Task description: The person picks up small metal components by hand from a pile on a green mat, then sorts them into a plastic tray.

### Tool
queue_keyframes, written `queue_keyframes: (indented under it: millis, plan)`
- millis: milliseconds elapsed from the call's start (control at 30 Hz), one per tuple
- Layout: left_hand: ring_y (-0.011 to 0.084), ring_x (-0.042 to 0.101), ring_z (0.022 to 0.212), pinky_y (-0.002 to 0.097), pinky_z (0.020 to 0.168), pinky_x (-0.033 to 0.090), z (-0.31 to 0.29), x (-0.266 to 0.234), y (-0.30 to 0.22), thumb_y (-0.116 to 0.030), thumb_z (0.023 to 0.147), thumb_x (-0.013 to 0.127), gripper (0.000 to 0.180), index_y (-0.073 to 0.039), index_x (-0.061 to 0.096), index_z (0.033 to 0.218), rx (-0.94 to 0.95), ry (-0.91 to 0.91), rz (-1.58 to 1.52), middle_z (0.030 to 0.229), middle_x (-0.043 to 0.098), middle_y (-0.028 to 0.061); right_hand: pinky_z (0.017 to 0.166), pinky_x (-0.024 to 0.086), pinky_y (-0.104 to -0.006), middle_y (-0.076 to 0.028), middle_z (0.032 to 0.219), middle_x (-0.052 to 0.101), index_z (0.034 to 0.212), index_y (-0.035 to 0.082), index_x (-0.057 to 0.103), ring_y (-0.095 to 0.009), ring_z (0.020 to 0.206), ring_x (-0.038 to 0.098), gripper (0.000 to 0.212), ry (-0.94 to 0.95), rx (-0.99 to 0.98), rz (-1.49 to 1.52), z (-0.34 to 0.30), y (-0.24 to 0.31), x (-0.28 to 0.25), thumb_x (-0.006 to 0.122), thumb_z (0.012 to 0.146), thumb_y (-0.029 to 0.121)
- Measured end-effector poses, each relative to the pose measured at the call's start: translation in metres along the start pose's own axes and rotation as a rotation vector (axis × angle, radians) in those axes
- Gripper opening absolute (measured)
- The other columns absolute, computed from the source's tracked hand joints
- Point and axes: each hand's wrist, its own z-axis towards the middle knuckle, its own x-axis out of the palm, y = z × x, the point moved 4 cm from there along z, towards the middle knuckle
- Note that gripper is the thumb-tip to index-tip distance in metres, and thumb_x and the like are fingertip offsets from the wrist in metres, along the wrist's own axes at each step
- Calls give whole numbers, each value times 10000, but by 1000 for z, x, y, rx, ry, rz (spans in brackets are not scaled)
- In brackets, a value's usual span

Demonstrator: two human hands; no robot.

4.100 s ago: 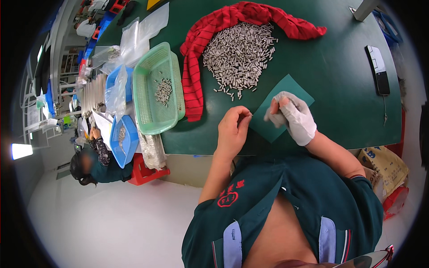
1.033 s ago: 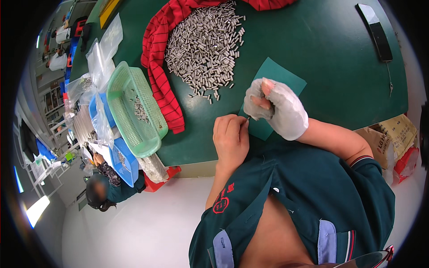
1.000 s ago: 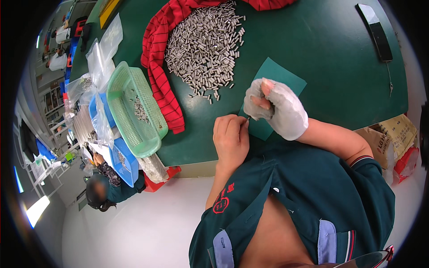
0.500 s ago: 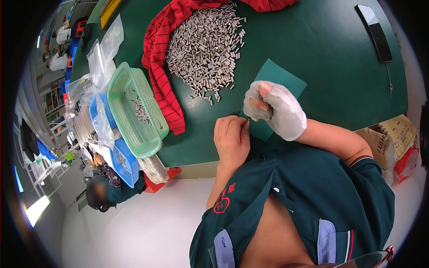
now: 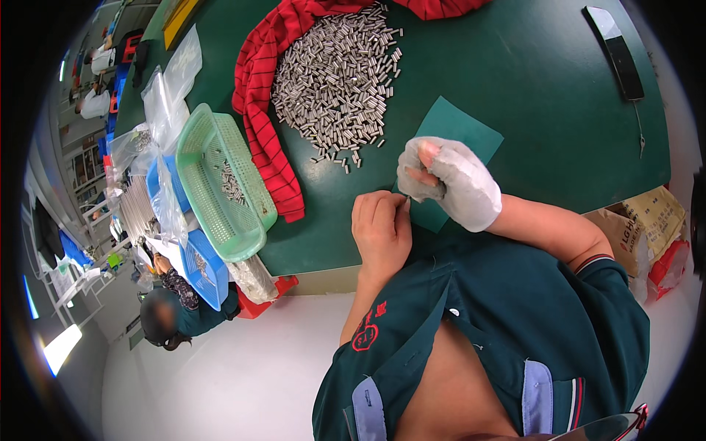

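My bare left hand (image 5: 382, 228) is at the table's near edge, fingers curled and thumb pressed against the index finger. A tiny glint shows at its fingertips, too small to name. Close by on the right, my right hand (image 5: 456, 184) wears a white glove with bare fingertips showing. Its fingers are curled in, and whatever they hold is hidden. Under the right hand lies a green sheet (image 5: 467, 128). Beyond both hands, a heap of short metal pins (image 5: 334, 81) spreads over the table, bordered by a red striped cloth (image 5: 261, 132).
Left of the cloth stands a green plastic basket (image 5: 213, 213) with some pins inside. Blue trays (image 5: 206, 268) and clear plastic bags (image 5: 165, 103) lie beyond it, near a co-worker (image 5: 173, 316). A dark phone-like device (image 5: 621, 62) rests at the far right. Paper bags (image 5: 632, 228) stand beside the table.
My gloved right hand has shifted slightly left and down toward my left hand, its fingers curling a little more. My left hand stays in place.
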Motion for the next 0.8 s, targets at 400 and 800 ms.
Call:
queue_keyframes:
  millis: [400,800]
  plan:
    - [292,548,773,369,712,425,-4,5,3,22,697,652,135,-32,581,799,-18,-48,-13,816,572,93,535,264,-265,11,609,326,658,80,355,-118,571,278,459,-35,14,-66,2,-6,2,429,949,428]
    - [307,543,789,389,728,426,-7,1,-4,24,723,641,133,-25,577,828,-31,-49,38,842,581,112,537,274,-264,2,601,329,648,80,357,-115,560,277,506,-39,-45,-138,-4,-10,2,446,935,487]
